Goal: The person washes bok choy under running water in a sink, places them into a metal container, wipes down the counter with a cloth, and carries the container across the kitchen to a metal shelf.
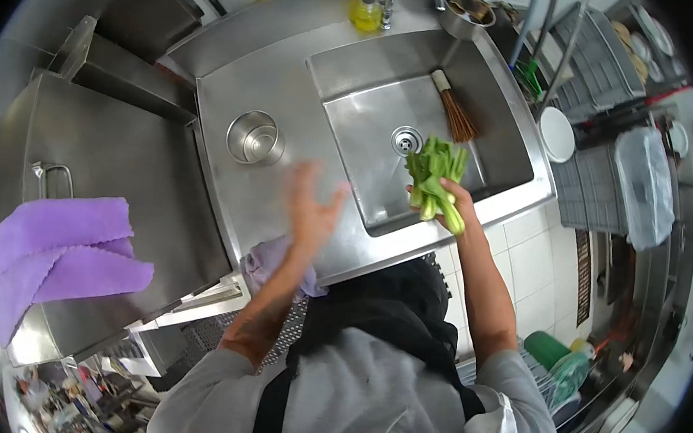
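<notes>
In my right hand (pixel 458 203) is a bunch of green leafy vegetables (pixel 435 175) with pale stem ends, held above the near side of the steel sink (pixel 360 152). My left hand (pixel 312 210) is over the steel counter to the left of the basin. It is blurred by motion, but its fingers look spread and nothing shows in them. A round metal container (pixel 255 138) stands on the counter beyond that hand. Below it, a greyish-purple cloth (pixel 264 263) lies at the counter's front edge, partly behind my forearm.
A brush with brown bristles (pixel 456 111) lies in the basin near the drain (pixel 406 142). A yellow soap bottle (pixel 366 12) and a metal pot (pixel 466 13) stand along the back. A purple towel (pixel 62 262) drapes over the left steel unit; grey crates (pixel 584 184) are at right.
</notes>
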A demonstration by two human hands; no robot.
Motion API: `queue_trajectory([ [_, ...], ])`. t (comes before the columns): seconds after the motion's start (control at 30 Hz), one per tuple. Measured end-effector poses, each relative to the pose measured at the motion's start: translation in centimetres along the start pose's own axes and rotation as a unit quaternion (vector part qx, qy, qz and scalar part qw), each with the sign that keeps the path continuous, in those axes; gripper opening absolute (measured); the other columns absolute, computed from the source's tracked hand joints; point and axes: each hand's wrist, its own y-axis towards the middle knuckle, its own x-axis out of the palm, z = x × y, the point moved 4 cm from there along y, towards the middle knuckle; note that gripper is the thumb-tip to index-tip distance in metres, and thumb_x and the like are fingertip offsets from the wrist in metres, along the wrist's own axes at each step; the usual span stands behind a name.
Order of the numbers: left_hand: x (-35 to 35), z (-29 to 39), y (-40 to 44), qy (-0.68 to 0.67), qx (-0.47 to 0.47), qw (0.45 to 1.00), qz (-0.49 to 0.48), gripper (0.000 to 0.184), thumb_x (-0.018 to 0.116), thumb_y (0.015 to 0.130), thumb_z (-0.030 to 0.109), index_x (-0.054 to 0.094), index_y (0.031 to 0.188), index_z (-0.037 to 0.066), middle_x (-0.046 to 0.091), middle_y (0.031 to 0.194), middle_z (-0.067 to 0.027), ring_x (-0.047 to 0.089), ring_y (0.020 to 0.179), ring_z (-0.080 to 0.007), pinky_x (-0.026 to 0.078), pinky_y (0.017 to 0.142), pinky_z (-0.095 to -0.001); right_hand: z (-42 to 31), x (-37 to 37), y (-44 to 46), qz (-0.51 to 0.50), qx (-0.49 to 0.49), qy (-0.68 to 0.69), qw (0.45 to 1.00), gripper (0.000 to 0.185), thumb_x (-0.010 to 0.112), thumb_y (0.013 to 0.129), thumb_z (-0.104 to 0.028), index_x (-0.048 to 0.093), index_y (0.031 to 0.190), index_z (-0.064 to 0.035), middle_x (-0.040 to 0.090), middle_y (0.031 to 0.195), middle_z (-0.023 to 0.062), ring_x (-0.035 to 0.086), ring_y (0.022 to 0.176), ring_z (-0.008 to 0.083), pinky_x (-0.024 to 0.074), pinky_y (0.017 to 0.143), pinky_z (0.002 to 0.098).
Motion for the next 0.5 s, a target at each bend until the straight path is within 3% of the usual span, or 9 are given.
queue_trajectory([
  [0.03,3.7,2.7,-0.3,-0.218,-0.125,0.959,-0.127,0.069,0.075,0.086,0.028,0.042,0.142,0.007,0.042,0.143,-0.0183,0.046,0.126,-0.0334,0.04,0.103,-0.046,-0.2,-1.0,2.8,-0.014,0.044,-0.001,0.999,0.067,0.06,0.09,-0.025,0.033,0.143,0.0046,0.048,0.138,0.023,0.052,0.125,0.0389,0.0502,0.096,0.0535],
  [0.1,10.3,6.2,-0.3,-0.335,-0.329,0.857,-0.211,0.091,0.075,0.087,0.035,0.018,0.154,0.012,0.041,0.144,-0.0145,0.047,0.126,-0.0291,0.049,0.092,-0.0445,-0.2,-3.7,7.2,0.004,0.098,-0.024,0.995,0.056,0.061,0.091,-0.025,0.044,0.134,0.0066,0.061,0.12,0.0216,0.062,0.11,0.0375,0.0535,0.093,0.0458],
  [0.2,17.4,5.9,3.4,-0.443,-0.386,0.798,-0.133,0.096,0.078,0.084,0.038,0.017,0.154,0.014,0.043,0.14,-0.0135,0.05,0.124,-0.0284,0.05,0.091,-0.0454,-0.4,-3.9,13.1,-0.002,0.081,-0.093,0.992,0.049,0.07,0.087,-0.024,0.054,0.124,0.0036,0.067,0.103,0.0149,0.068,0.09,0.0252,0.0577,0.08,0.0344],
  [0.23,19.4,4.5,3.7,-0.497,-0.447,0.741,-0.069,0.087,0.078,0.082,0.04,0.029,0.149,0.014,0.049,0.133,-0.0109,0.054,0.118,-0.0268,0.051,0.088,-0.0469,-0.4,-3.9,15.0,0.012,0.088,-0.122,0.989,0.05,0.071,0.087,-0.027,0.054,0.124,0.0028,0.067,0.104,0.0138,0.067,0.089,0.0237,0.0568,0.079,0.0335],
  [0.27,21.2,3.3,4.1,-0.502,-0.451,0.736,-0.058,0.087,0.078,0.082,0.04,0.029,0.149,0.014,0.049,0.133,-0.0109,0.054,0.118,-0.0268,0.051,0.088,-0.0469,-0.8,-4.2,16.3,0.027,0.096,-0.155,0.983,0.051,0.071,0.087,-0.029,0.054,0.125,0.0021,0.066,0.104,0.0127,0.066,0.088,0.0222,0.0559,0.077,0.0327],
  [0.33,24.5,-1.0,3.9,-0.496,-0.56,0.658,-0.079,0.076,0.078,0.083,0.04,0.039,0.144,0.014,0.054,0.128,-0.0091,0.057,0.114,-0.0244,0.051,0.086,-0.0485,0.1,-6.3,20.0,0.051,0.103,-0.151,0.982,0.052,0.071,0.088,-0.033,0.055,0.124,0.0013,0.066,0.107,0.0118,0.065,0.093,0.022,0.0551,0.08,0.0335],
  [0.37,26.1,-2.6,4.1,-0.501,-0.561,0.655,-0.066,0.076,0.078,0.083,0.04,0.039,0.144,0.014,0.054,0.128,-0.0091,0.057,0.114,-0.0244,0.051,0.086,-0.0485,0.4,-6.6,21.1,0.029,0.112,-0.139,0.984,0.06,0.069,0.09,-0.042,0.052,0.129,-0.0002,0.063,0.113,0.0121,0.063,0.102,0.0234,0.0536,0.085,0.0398],
  [0.43,28.4,-6.5,2.5,-0.468,-0.642,0.608,0.004,0.069,0.08,0.081,0.042,0.054,0.131,0.004,0.061,0.119,-0.0104,0.059,0.108,-0.0218,0.051,0.085,-0.0368,1.1,-7.8,23.1,0.02,0.207,-0.161,0.965,0.07,0.057,0.092,-0.056,0.045,0.138,-0.0051,0.06,0.122,0.0118,0.06,0.109,0.0252,0.0496,0.09,0.0497],
  [0.5,30.7,-9.0,1.9,-0.466,-0.609,0.641,0.042,0.072,0.08,0.08,0.045,0.053,0.132,0.003,0.061,0.119,-0.0104,0.059,0.107,-0.023,0.05,0.086,-0.0355,2.1,-9.1,25.1,0.005,0.247,-0.172,0.954,0.077,0.052,0.091,-0.064,0.042,0.14,-0.0058,0.057,0.13,0.0126,0.058,0.115,0.0302,0.0473,0.096,0.0499],
])
